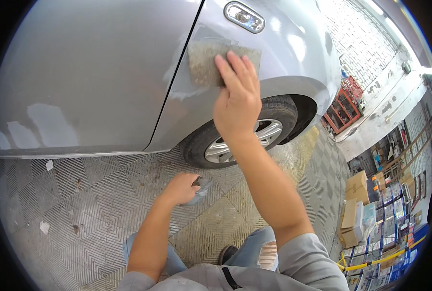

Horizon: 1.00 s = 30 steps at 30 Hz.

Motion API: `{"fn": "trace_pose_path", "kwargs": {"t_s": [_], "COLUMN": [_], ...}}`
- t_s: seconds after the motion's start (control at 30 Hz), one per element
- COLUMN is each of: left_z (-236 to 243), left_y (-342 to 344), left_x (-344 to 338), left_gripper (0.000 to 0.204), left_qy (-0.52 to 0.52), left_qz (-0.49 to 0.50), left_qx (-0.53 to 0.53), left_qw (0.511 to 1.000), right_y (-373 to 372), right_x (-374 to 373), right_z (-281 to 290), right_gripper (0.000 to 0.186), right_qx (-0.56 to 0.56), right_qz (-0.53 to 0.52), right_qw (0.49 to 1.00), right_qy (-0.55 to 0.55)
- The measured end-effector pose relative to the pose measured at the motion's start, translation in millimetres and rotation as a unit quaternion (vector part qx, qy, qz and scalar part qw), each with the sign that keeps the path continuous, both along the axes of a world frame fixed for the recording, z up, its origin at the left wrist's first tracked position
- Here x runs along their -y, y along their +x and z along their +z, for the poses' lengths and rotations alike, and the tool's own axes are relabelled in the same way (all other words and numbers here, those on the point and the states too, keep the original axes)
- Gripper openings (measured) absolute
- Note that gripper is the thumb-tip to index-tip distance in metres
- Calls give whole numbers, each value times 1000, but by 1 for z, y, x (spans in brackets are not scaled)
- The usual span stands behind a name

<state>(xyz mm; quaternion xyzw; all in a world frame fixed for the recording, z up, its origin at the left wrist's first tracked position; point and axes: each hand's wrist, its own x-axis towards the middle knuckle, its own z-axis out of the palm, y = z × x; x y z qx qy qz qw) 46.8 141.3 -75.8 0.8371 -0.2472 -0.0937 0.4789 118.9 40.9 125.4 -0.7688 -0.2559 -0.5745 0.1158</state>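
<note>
My right hand (238, 99) presses a flat, rectangular putty spreader (204, 63), greyish-yellow and smeared, against the silver car's front fender (293, 58). Its fingers lie over the spreader's right part; the thumb is hidden. Grey filler smears surround it, just right of the door gap. Low beside the front wheel (221, 150), my left hand (181, 189) is closed on a small grey, flat thing (202, 190) with a dark part at the fingers; its kind is hard to make out. Above the spreader sits an oval side indicator lamp (245, 17).
At left the car door (95, 58) carries pale filler patches (51, 123) low down. Ribbed floor tiles (109, 218) bear scraps of paper (44, 227). Cardboard boxes (355, 189) and stacked goods stand at right, near a yellow hose or bar (371, 264). A red rack (343, 109) stands farther back.
</note>
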Motion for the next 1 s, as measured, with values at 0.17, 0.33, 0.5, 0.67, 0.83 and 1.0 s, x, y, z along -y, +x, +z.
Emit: {"fn": "trace_pose_path", "kwargs": {"t_s": [0.17,0.33,0.5,0.67,0.83,1.0], "left_z": [-3,5,11,10,4,-7], "left_y": [-1,-3,-4,-4,-6,-5], "left_x": [-6,-5,-7,-7,-3,-6], "left_gripper": [20,26,29,31,32,26], "left_qy": [16,39,85,88,97,61], "left_qz": [-28,-42,-66,-78,-78,-62], "left_qx": [25,-68,-38,-33,-48,8], "left_qw": [999,996,993,992,991,996], "right_y": [-25,-12,-5,-8,-1,-8], "right_x": [6,17,26,44,43,40], "right_z": [-19,-13,-32,-41,-39,-33], "right_gripper": [44,50,43,40,40,39], "right_qx": [-16,-46,45,36,23,57], "right_qz": [-12,-19,-22,-44,-52,1], "right_qw": [999,999,993,985,976,970], "right_qy": [-36,-17,-111,-164,-209,-238]}}
